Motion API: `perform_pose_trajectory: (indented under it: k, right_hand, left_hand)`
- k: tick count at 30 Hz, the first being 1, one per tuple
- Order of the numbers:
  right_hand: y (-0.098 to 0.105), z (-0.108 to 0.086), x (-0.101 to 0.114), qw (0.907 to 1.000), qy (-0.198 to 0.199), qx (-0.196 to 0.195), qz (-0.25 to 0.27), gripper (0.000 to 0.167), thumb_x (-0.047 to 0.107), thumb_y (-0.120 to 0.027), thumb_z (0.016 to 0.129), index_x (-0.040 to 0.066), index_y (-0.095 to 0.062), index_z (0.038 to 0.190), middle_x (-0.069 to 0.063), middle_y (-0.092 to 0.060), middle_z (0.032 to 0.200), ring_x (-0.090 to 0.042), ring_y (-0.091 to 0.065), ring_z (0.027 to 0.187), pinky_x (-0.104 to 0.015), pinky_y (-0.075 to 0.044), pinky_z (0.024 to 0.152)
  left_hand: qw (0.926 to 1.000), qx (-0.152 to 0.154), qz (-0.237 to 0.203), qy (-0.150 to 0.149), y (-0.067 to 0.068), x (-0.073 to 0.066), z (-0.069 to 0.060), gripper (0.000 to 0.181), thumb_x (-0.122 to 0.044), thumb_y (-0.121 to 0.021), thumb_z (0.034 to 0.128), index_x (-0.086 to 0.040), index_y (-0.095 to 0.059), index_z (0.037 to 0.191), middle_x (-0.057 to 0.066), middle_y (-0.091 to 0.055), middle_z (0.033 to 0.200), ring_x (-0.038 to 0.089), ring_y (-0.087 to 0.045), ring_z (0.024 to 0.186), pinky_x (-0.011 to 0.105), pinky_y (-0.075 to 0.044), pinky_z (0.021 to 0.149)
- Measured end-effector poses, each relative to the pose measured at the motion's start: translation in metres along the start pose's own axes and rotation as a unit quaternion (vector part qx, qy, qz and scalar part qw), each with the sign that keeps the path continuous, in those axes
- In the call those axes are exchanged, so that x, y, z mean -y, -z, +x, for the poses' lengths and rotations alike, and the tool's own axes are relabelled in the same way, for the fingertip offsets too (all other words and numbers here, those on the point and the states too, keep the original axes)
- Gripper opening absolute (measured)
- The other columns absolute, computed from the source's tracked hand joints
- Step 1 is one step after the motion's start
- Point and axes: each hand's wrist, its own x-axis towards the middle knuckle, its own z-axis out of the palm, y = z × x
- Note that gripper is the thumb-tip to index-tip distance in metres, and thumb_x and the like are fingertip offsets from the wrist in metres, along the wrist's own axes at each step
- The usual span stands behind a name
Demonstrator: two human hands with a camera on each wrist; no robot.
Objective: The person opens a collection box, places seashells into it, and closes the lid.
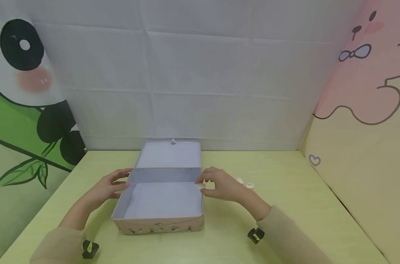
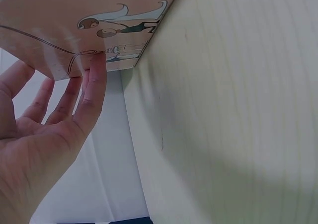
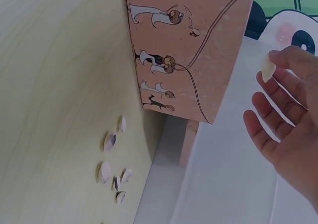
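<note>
An open pink box (image 1: 157, 225) with drawn figures on its sides and a pale inside stands on the table, its lid (image 1: 168, 154) tipped back. At the box's left wall, my left hand (image 1: 104, 189) holds the rim; in the left wrist view this hand (image 2: 54, 119) has one finger against the outer wall and others reaching the rim. Over the right rim, my right hand (image 1: 223, 185) pinches a small pale seashell (image 1: 201, 186) between thumb and index finger. The right wrist view shows the same shell (image 3: 268, 69) clear of the box wall, the other fingers loosely spread.
Several seashells (image 3: 105, 172) lie on the table to the right of the box; two of them, one a pale shell (image 1: 249, 186), show beyond my right forearm. A white cloth backdrop (image 1: 193, 73) stands behind the table, with printed panels (image 1: 358, 146) at either side.
</note>
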Motion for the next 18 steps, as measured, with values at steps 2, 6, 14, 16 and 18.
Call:
perform_pose_trajectory:
  k: [2, 6, 14, 16, 18]
  right_hand:
    - [-0.006, 0.004, -0.001, 1.0, 0.002, 0.001, -0.001, 0.018, 0.011, -0.068, 0.083, 0.011, -0.069, 0.101, 0.003, -0.066, 0.098, -0.018, -0.059, 0.09, -0.023, -0.048, 0.078]
    - [-0.018, 0.012, -0.003, 0.9998, 0.001, 0.018, -0.012, 0.02, 0.013, -0.068, 0.084, 0.01, -0.069, 0.103, 0.003, -0.066, 0.098, -0.017, -0.058, 0.088, -0.021, -0.048, 0.075]
    - [-0.029, 0.023, -0.006, 0.9984, 0.0, 0.031, -0.047, 0.019, 0.017, -0.069, 0.084, 0.011, -0.069, 0.102, 0.002, -0.066, 0.098, -0.016, -0.06, 0.092, -0.023, -0.048, 0.08]
    - [-0.03, 0.025, -0.006, 0.9982, -0.002, 0.031, -0.051, 0.019, 0.017, -0.069, 0.084, 0.011, -0.07, 0.102, 0.002, -0.067, 0.098, -0.016, -0.06, 0.093, -0.024, -0.048, 0.082]
    - [-0.031, 0.027, -0.007, 0.9977, -0.005, 0.032, -0.059, 0.018, 0.018, -0.07, 0.084, 0.011, -0.07, 0.101, 0.003, -0.067, 0.098, -0.015, -0.06, 0.093, -0.024, -0.048, 0.082]
  left_hand:
    - [1.0, -0.001, -0.004, 0.0, 0.0, 0.0, 0.0, 0.069, -0.029, -0.059, 0.0935, -0.011, -0.023, 0.149, 0.022, -0.022, 0.152, 0.045, -0.031, 0.134, 0.05, -0.049, 0.091]
    - [1.0, 0.0, -0.003, 0.004, -0.001, -0.001, 0.001, 0.07, -0.032, -0.059, 0.0929, -0.013, -0.023, 0.15, 0.021, -0.022, 0.152, 0.045, -0.031, 0.134, 0.05, -0.049, 0.091]
    - [0.9999, -0.001, -0.006, 0.011, -0.001, 0.0, 0.001, 0.071, -0.033, -0.06, 0.0921, -0.014, -0.023, 0.15, 0.02, -0.022, 0.153, 0.045, -0.032, 0.133, 0.05, -0.049, 0.091]
    - [0.9999, -0.001, -0.006, 0.012, -0.001, 0.0, 0.002, 0.071, -0.033, -0.06, 0.0922, -0.014, -0.023, 0.15, 0.02, -0.022, 0.153, 0.045, -0.032, 0.133, 0.05, -0.049, 0.091]
    - [0.9999, -0.001, -0.005, 0.012, -0.001, 0.0, 0.002, 0.071, -0.033, -0.06, 0.0924, -0.014, -0.023, 0.15, 0.02, -0.022, 0.153, 0.045, -0.032, 0.133, 0.05, -0.049, 0.091]
